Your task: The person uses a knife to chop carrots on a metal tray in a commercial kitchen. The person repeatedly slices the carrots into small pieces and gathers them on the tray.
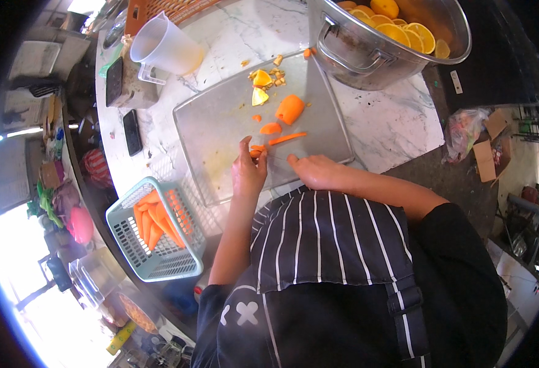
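Marbled tabletop (pixel 383 126): on its tray (pixel 217 126) we are apparently slicing carrot (pixel 256 152), left hand (pixel 249 175) pinching it, right hand (pixel 318 172) seemingly gripping a knife (pixel 277 157); the next cut is calling for tucked fingertips.

The left of two head-worn fisheye cameras looks steeply down over the striped apron (pixel 331 239) onto the worktop (pixel 392 126), near enough that left hand (pixel 250 175) and right hand (pixel 316 171) sit around mid-picture; straight edges bend outward.
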`<state>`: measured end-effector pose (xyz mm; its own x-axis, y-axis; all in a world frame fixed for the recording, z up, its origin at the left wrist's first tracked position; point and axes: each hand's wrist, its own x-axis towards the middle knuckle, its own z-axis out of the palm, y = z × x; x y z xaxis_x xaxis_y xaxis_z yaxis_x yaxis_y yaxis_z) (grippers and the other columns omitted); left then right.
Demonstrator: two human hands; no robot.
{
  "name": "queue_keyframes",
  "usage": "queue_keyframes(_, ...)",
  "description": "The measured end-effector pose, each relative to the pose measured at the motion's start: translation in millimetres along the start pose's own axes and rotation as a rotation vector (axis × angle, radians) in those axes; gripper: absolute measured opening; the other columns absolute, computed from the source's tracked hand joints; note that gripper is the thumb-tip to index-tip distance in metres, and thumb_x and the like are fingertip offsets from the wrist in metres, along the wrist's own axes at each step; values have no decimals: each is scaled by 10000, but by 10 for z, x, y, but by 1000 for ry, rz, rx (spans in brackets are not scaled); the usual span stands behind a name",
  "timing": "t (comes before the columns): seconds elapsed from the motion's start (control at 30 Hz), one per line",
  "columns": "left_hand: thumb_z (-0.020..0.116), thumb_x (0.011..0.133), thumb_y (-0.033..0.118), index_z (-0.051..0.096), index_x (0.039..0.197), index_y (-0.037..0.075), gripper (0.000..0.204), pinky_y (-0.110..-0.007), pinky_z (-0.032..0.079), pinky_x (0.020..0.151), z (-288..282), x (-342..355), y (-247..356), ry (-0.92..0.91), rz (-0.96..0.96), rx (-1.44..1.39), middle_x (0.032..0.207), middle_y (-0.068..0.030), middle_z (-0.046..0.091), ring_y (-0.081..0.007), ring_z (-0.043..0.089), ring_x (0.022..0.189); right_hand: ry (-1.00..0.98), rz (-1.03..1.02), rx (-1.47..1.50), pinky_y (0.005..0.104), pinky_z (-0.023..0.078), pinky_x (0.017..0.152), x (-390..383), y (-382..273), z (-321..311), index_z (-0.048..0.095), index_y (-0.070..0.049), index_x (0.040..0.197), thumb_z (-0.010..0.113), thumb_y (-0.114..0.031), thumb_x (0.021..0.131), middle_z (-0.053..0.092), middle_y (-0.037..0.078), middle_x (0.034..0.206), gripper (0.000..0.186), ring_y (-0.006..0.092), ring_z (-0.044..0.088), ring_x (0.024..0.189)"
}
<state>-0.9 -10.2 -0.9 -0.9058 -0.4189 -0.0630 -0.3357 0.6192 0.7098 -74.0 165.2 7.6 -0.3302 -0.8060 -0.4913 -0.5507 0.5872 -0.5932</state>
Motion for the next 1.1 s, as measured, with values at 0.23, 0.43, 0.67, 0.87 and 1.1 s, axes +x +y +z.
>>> queue_keyframes(0.23, 607, 840, 73, 541, 942, 33, 128, -389, 506, 606, 12, 49, -39, -40, 45, 136, 778, -151, 658, -325, 648, 711, 1, -9, -28, 499, 503, 691, 121, 137, 143, 395, 1, 1055, 489, -27, 799, 638, 236, 828, 274, 400, 641, 804)
queue_keyframes(0.43, 648, 816, 93, 563, 940, 16, 169, -343, 504, 599, -158, -148, -125, 112, -119, 9, 782, -150, 654, -275, 654, 667, -92, 40, 92, 489, 477, 740, -23, 257, -19, 474, -8, 1049, 446, -81, 860, 620, 233, 926, 204, 394, 615, 885)
queue_keyframes(0.67, 651, 718, 4, 584, 948, 24, 240, -386, 485, 775, 156, -370, -485, 121, 129, -7, 919, -146, 647, -300, 627, 860, 36, 121, 151, 506, 434, 639, -696, 681, -68, 442, -58, 1039, 472, -142, 886, 584, 248, 802, 177, 430, 582, 759)
queue_keyframes(0.87, 655, 688, -5, 573, 1060, 72, 389, -416, 442, 849, 42, -249, -220, 54, 281, 273, 1141, -135, 557, -298, 562, 1007, 112, 215, 133, 497, 422, 622, -1014, 821, -106, 427, -53, 1016, 471, -134, 874, 586, 234, 774, 169, 441, 562, 751)
queue_keyframes(1.1, 645, 755, 1, 604, 1084, 60, 337, -350, 485, 737, 80, 439, 81, -107, 172, -101, 1062, -114, 588, -255, 603, 859, -46, 2, 35, 489, 452, 653, -669, 573, -151, 462, -61, 1012, 461, -110, 849, 606, 214, 790, 170, 411, 598, 787)
